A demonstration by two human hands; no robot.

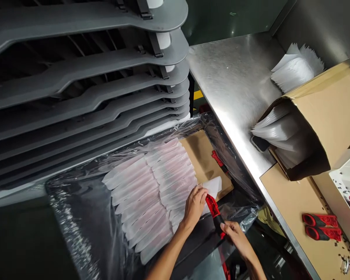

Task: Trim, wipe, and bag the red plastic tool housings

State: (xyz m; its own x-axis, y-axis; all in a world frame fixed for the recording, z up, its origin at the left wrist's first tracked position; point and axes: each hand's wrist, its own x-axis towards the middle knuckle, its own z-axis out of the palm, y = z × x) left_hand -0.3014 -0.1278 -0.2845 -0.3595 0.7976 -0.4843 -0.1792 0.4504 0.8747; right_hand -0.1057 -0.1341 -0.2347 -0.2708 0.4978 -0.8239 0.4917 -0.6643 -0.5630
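My left hand (195,205) pinches the edge of a small white sleeve bag (213,186) lying on a brown cardboard sheet (198,154). My right hand (233,233) grips the black end of a red and black handle part (214,209), whose red tip points at the bag's mouth. Both hands are over a plastic-lined box (84,221). Rows of sleeved parts (151,186) lie overlapped in the box, left of my hands. Another red part (218,160) lies by the cardboard's right edge.
A stack of grey moulded trays (84,77) fills the upper left. A steel table (236,85) at right carries an open carton of white sleeves (282,128), loose sleeves (297,66), two red and black handles (322,225) on cardboard, and a white bin (347,186).
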